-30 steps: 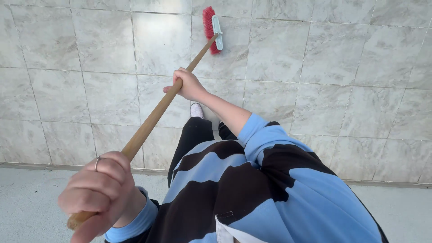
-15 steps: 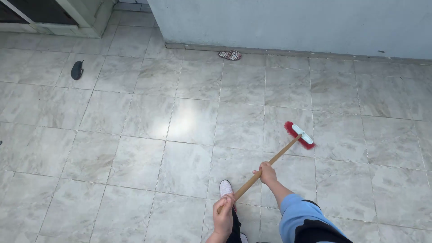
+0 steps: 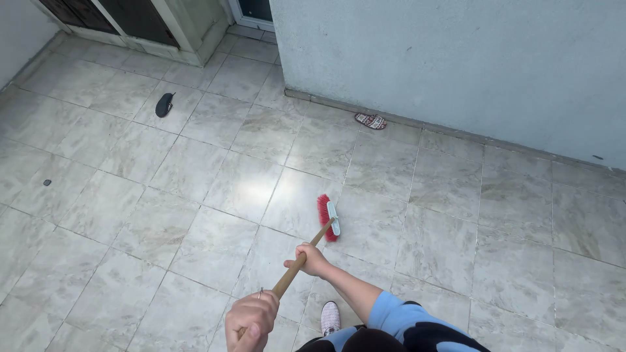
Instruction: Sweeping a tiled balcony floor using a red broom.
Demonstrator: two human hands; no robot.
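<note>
Dark slipper (image 3: 164, 104) at ten o'clock; left hand (image 3: 252, 319) fisted around wooden broom handle (image 3: 297, 264), right hand (image 3: 312, 259) wrapped higher; red-bristled broom head (image 3: 328, 218) now swung left from half a second ago, down on grey marbled tiles (image 3: 456, 215); patterned slipper (image 3: 370, 120) at one o'clock

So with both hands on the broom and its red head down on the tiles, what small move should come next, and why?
Probably a short pull of the broom head back toward the white shoe. The bristles face left on the tiled floor, the right hand grips mid-handle and the left hand grips the top end, so the grip looks set for a stroke.
</note>
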